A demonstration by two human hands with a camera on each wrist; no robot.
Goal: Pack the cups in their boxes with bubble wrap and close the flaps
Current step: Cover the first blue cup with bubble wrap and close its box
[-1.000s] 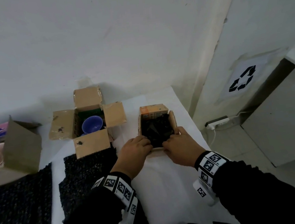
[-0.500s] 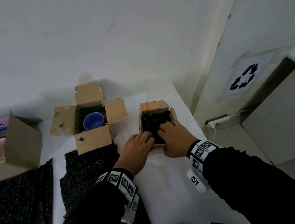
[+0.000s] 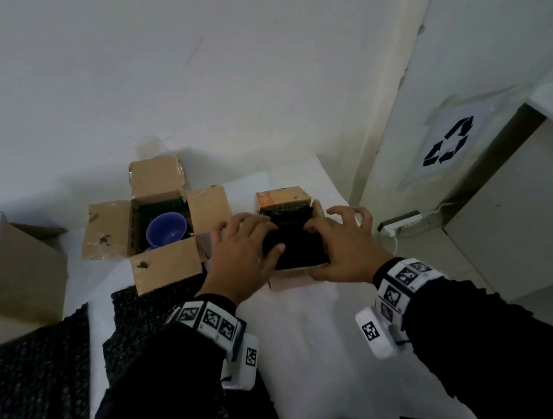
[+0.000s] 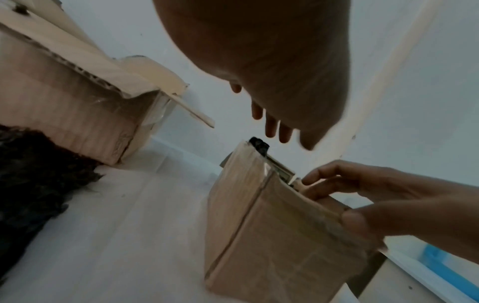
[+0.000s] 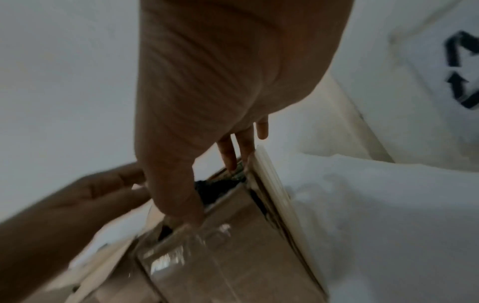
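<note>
Your left hand [image 3: 240,248] and right hand [image 3: 341,243] press spread, nearly straight fingers onto the black bubble wrap [image 3: 294,241] filling the small cardboard box [image 3: 290,278] on the white tabletop [image 3: 311,343], gripping nothing.

White table [image 3: 302,327] (boxes [image 3: 162,236], wrap [image 3: 28,375])

Hands spread out over the stuffed box

A second ago my left hand [image 3: 239,255] and right hand [image 3: 342,241] pinch the near rim of the small box [image 3: 291,278], knuckles bunched together at 6 o'clock of its opening. Now both lie flatter and further apart: my left fingers [image 3: 252,224] reach across the black bubble wrap [image 3: 292,242] from 9 o'clock, my right fingers [image 3: 316,227] touch it from 3 o'clock, the outer ones lifted and splayed past the side flap [image 3: 319,209]. More wrap shows between my hands.
</note>
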